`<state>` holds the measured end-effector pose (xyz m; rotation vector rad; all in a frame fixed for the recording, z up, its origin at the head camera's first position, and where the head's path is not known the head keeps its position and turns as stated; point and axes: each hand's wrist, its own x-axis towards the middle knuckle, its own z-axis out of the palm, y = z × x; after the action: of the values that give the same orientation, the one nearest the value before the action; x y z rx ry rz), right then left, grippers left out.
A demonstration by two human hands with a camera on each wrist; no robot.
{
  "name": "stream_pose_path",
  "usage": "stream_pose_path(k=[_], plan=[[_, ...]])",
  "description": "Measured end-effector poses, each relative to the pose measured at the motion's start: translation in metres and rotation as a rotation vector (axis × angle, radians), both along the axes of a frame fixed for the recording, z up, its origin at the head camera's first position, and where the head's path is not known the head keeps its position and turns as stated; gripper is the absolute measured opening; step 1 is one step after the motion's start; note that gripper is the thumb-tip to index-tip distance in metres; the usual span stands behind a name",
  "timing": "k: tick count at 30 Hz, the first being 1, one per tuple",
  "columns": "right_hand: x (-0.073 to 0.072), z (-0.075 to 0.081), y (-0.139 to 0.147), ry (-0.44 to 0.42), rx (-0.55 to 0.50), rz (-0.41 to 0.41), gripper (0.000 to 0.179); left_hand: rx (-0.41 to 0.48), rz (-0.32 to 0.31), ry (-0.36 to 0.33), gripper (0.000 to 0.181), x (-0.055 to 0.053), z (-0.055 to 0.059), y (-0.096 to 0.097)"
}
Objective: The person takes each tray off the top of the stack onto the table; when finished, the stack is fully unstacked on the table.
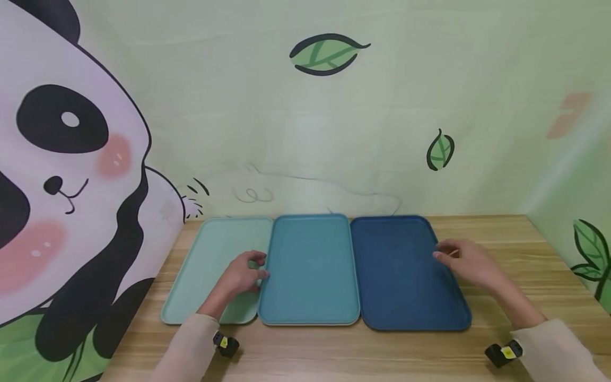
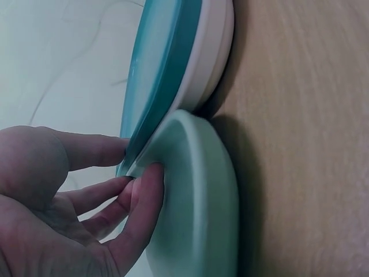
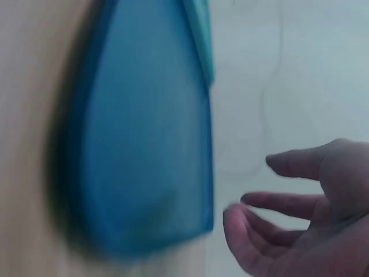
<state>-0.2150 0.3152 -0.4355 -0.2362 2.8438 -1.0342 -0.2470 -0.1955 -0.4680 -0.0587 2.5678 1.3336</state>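
Three trays lie side by side: a mint green tray (image 1: pixel 229 239), a teal tray (image 1: pixel 310 270) in the middle and a dark blue tray (image 1: pixel 406 276). In the left wrist view the teal tray (image 2: pixel 155 63) rests on a pale layer (image 2: pixel 204 52). My left hand (image 1: pixel 242 273) hovers over the mint tray's right side, its thumb and fingertips right at the teal tray's left rim, fingers bent and spread. Beside the dark blue tray's right edge is my right hand (image 1: pixel 470 262). Its fingers are loosely bent, with nothing held, and a gap separates it from the tray (image 3: pixel 150 127) in the right wrist view.
The trays stand on a wooden table (image 1: pixel 296 353), their far edges close to a pale green backdrop (image 1: pixel 229 95). A printed panda (image 1: pixel 95 175) covers the left side. Each wrist wears a small black camera, the left camera (image 1: pixel 226 345) and the right camera (image 1: pixel 503 353).
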Motion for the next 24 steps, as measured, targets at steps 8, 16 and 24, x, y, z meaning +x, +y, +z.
stream_pose_path(k=[8, 16, 24], plan=[[-0.003, 0.004, -0.078, -0.068, -0.227, 0.143, 0.043, -0.019, 0.014, 0.015, 0.052, 0.001, 0.0, 0.002], [-0.012, -0.016, -0.141, -0.067, -0.268, 0.096, 0.041, -0.055, 0.025, 0.046, 0.05, 0.0, -0.007, 0.007], [-0.019, -0.021, -0.169, -0.017, -0.232, 0.011, 0.041, -0.048, 0.014, 0.046, 0.052, 0.001, -0.002, 0.006]])
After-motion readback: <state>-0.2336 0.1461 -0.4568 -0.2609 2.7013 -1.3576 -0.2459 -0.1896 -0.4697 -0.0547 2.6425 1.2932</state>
